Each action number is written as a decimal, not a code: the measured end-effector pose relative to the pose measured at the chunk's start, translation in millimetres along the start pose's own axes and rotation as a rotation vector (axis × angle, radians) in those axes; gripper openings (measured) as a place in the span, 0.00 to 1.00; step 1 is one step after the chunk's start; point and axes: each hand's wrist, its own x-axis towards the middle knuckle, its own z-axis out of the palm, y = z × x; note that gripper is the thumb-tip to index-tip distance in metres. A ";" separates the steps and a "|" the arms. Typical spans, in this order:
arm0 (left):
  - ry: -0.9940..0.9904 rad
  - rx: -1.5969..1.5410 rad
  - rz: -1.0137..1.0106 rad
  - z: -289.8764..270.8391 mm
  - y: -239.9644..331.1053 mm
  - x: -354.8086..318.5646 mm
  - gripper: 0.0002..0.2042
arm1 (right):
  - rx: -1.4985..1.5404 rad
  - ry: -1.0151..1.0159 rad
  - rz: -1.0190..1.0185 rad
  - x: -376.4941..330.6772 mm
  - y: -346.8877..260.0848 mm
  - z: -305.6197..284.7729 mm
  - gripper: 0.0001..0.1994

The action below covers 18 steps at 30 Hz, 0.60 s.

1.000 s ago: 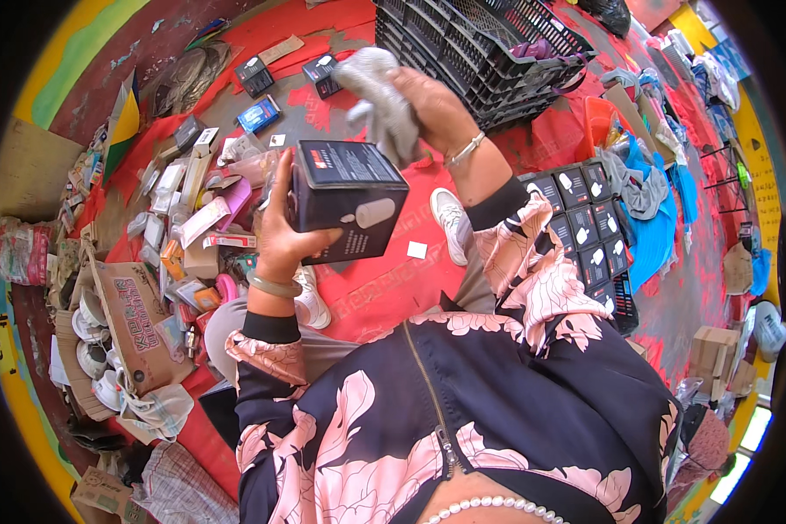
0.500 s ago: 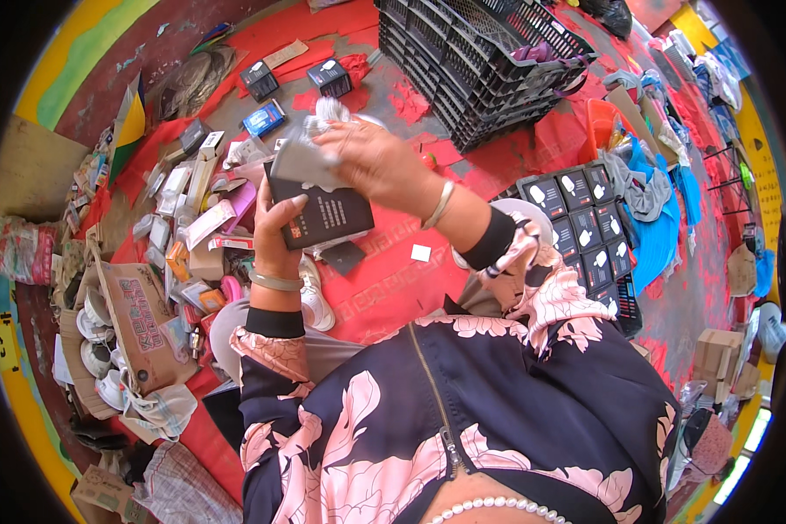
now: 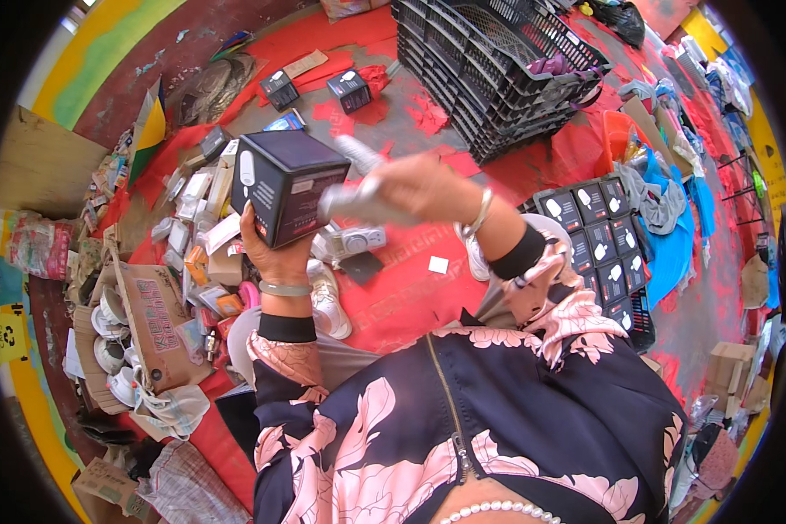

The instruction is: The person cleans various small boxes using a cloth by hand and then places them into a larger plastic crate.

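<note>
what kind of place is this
Probably an informal packing or sorting spot on a floor: a red floor mat, rows of small black boxes, stacked black plastic crates, and loose packaging piled.

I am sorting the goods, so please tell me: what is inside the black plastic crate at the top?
Inside the black plastic crate only a small purple thing shows near the right rim. The slatted walls cover the rest of the inside, so whether anything more lies there cannot be seen.

Red mat (image 3: 410, 297) over grey floor (image 3: 384, 131) carries everything. On it: black plastic crates (image 3: 498, 70) at top, two small dark boxes (image 3: 314, 87) beside them, heap of small packages (image 3: 196, 218) at left, rows of black boxes (image 3: 598, 244) at right, white shoe (image 3: 327, 301), possibly another under the wrist.
</note>
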 end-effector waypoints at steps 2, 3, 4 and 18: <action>-0.029 0.005 -0.056 11.5 -4.1 -3.0 0.34 | 0.399 0.210 0.331 -3.5 17.2 -35.9 0.10; -0.100 -0.057 -0.083 6.6 -5.1 -2.6 0.35 | 0.603 0.327 0.499 -1.8 24.1 -45.2 0.12; -0.174 -0.091 -0.108 7.8 -10.7 -2.4 0.36 | 0.793 0.516 0.348 5.3 24.1 -50.5 0.13; -0.107 -0.109 -0.371 12.4 -49.5 -9.5 0.33 | -0.065 0.209 0.142 37.6 4.5 -3.4 0.18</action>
